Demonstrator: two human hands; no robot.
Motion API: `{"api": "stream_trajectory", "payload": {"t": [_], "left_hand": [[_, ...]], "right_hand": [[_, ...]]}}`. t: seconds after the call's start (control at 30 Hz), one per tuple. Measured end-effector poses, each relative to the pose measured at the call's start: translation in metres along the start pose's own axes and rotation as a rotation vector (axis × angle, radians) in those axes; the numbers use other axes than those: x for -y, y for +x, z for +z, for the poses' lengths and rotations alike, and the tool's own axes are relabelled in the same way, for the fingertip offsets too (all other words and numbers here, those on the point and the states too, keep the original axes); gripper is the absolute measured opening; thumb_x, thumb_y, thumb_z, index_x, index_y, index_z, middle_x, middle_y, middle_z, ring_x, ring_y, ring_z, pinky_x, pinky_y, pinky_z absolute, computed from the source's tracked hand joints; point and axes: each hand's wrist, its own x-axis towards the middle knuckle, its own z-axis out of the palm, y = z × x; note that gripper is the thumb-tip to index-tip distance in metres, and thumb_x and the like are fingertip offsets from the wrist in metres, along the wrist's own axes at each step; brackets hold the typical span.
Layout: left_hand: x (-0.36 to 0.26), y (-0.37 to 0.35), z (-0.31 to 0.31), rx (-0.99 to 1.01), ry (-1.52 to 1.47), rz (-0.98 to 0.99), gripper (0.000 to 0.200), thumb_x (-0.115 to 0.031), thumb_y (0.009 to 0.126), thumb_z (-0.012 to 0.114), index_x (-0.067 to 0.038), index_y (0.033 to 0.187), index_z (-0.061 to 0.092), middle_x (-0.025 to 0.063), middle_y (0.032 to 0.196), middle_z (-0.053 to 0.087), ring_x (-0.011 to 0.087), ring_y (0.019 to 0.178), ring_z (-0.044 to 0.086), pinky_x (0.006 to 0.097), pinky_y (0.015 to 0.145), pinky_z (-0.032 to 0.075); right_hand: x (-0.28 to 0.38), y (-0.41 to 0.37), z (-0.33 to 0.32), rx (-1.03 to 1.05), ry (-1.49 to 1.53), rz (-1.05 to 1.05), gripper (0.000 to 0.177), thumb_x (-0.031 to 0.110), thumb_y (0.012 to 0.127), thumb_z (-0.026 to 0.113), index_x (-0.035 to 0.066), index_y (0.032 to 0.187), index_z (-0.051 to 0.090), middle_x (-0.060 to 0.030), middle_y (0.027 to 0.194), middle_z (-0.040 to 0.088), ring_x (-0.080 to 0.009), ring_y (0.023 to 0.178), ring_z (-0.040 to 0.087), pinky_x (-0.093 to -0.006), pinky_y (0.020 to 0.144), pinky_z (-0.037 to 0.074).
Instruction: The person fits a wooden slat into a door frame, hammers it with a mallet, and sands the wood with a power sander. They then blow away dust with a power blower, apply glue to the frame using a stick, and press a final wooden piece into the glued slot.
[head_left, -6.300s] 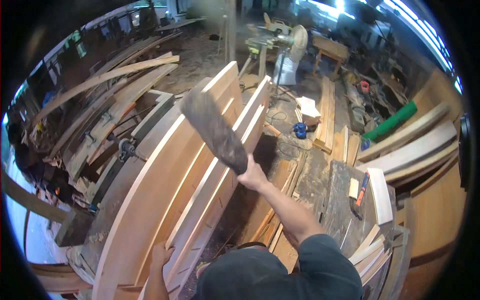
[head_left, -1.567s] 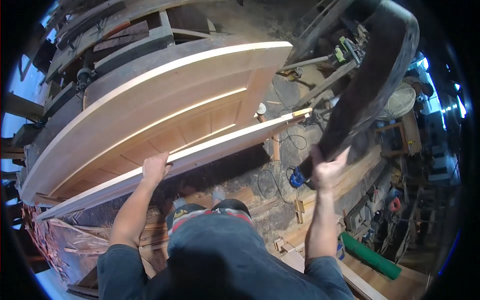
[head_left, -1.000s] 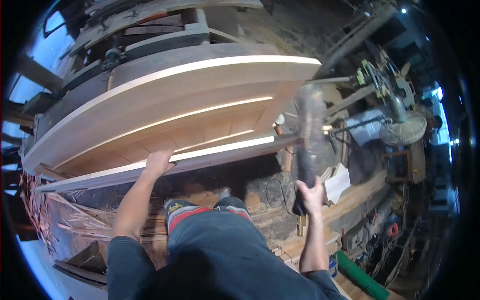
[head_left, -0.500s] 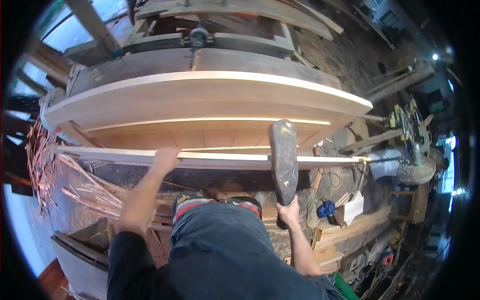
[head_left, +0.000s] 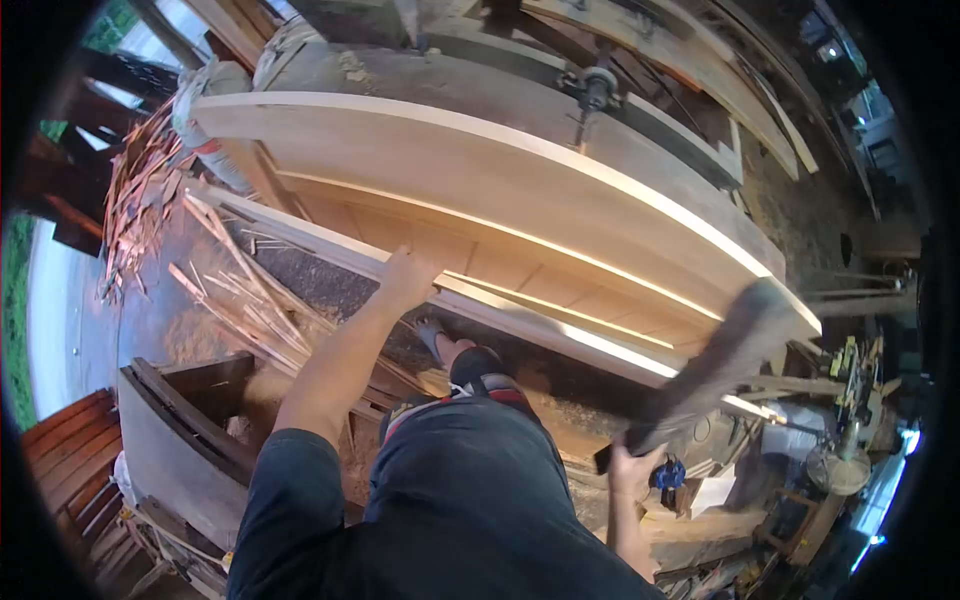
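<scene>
Wooden panel spans the frame from the upper left to the right edge, its long outer edge bowed and brightly lit, thin pale strips running along its inner boards. Beyond it, across the top, lies a grey bench surface. The person's dark shirt fills the bottom centre. A long pale rail runs along the panel's near side, from the upper left down to the lower right; whether the two are joined cannot be told. At lower left stands a grey-sided box, near loose pale strips on the floor, with a heap of reddish scraps in the upper left.

A dark mallet, blurred, slants across the right half, in front of the rail and the panel's right end; contact with either cannot be told. A fan shows at lower right.

The left hand, near the centre, grasps the rail, fingers over its upper edge. The right hand, right of the shirt, is clenched round the mallet's lower end. A metal fitting sits top right of centre, and a small blue tool lies just right of the right hand.
</scene>
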Motion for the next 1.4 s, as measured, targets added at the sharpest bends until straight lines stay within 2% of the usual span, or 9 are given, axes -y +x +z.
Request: {"api": "stream_trajectory", "payload": {"t": [0.1,0.23,0.37,0.63,0.9,1.03,1.1,1.2,1.4], "left_hand": [[0.047,-0.013,0.012,-0.279,-0.073,0.010,0.030,-0.034,0.075,0.080,-0.015,0.098,0.074,0.0080,0.092,0.074,0.0292,0.095,0.070,0.0443,0.088,0.052],[0.069,-0.012,0.005,-0.059,-0.272,-0.052,0.025,-0.028,0.077,0.074,-0.009,0.093,0.072,0.0131,0.099,0.072,0.0341,0.101,0.068,0.0472,0.090,0.053],[0.100,-0.022,0.014,-0.167,-0.252,0.063,0.044,-0.053,0.087,0.064,-0.011,0.096,0.071,0.0069,0.102,0.070,0.0255,0.107,0.063,0.0406,0.101,0.043],[0.300,-0.059,-0.009,-0.211,-0.253,0.049,0.044,-0.053,0.097,0.055,-0.015,0.113,0.071,0.0062,0.111,0.072,0.0255,0.112,0.064,0.0443,0.102,0.041],[0.543,-0.101,-0.073,0.070,0.170,0.261,0.043,-0.053,0.089,0.064,-0.016,0.111,0.071,0.0062,0.112,0.073,0.0290,0.108,0.066,0.0506,0.090,0.046],[0.611,-0.117,-0.100,0.144,0.119,0.335,0.050,-0.043,0.083,0.073,-0.017,0.125,0.066,0.0121,0.112,0.072,0.0316,0.104,0.068,0.0511,0.085,0.050],[0.642,-0.118,-0.068,0.095,-0.010,0.393,0.056,-0.035,0.083,0.073,-0.017,0.135,0.060,0.0142,0.116,0.071,0.0333,0.105,0.068,0.0507,0.087,0.051],[0.659,-0.115,-0.064,0.085,-0.139,0.455,0.062,-0.025,0.084,0.071,-0.018,0.143,0.055,0.0138,0.123,0.069,0.0351,0.112,0.065,0.0507,0.093,0.051],[0.659,-0.111,-0.061,0.179,-0.121,0.392,0.058,-0.018,0.086,0.067,-0.020,0.143,0.057,0.0116,0.128,0.068,0.0345,0.118,0.064,0.0490,0.098,0.051]], "right_hand": [[-0.013,-0.038,0.044,0.381,-0.360,0.261,0.088,0.018,0.072,0.083,-0.006,0.144,0.040,-0.0284,0.123,0.062,-0.0379,0.118,0.060,-0.0432,0.105,0.045],[-0.023,-0.060,0.082,0.378,-0.527,0.226,0.096,0.017,0.068,0.085,-0.008,0.147,0.036,-0.0317,0.127,0.058,-0.0416,0.121,0.057,-0.0450,0.107,0.042],[0.002,-0.075,0.118,0.402,-0.080,0.489,0.091,0.012,0.070,0.080,-0.009,0.148,0.036,-0.0311,0.139,0.051,-0.0373,0.124,0.056,-0.0425,0.103,0.047],[0.184,-0.014,0.257,0.303,0.008,0.263,0.067,0.015,0.078,0.077,-0.005,0.135,0.047,-0.0198,0.117,0.056,-0.0277,0.100,0.057,-0.0366,0.086,0.047],[0.319,-0.158,0.323,-0.120,0.156,0.297,0.044,0.018,0.086,0.074,-0.001,0.122,0.057,-0.0084,0.094,0.060,-0.0181,0.077,0.057,-0.0306,0.068,0.048],[0.485,-0.198,0.373,-0.211,0.654,-0.120,0.035,0.008,0.089,0.073,-0.004,0.120,0.059,-0.0063,0.095,0.062,-0.0164,0.075,0.059,-0.0304,0.069,0.050],[0.526,-0.211,0.399,-0.289,0.485,-0.159,0.027,-0.001,0.091,0.071,-0.001,0.116,0.060,-0.0093,0.100,0.065,-0.0183,0.081,0.063,-0.0324,0.075,0.053],[0.518,-0.267,0.480,-0.268,0.175,-0.323,0.052,0.009,0.085,0.081,0.001,0.129,0.053,-0.0082,0.101,0.065,-0.0197,0.087,0.063,-0.0358,0.083,0.054],[0.447,-0.357,0.600,0.227,-0.201,0.217,0.062,0.031,0.076,0.084,-0.004,0.119,0.057,-0.0236,0.106,0.070,-0.0345,0.100,0.069,-0.0409,0.085,0.053]]}}
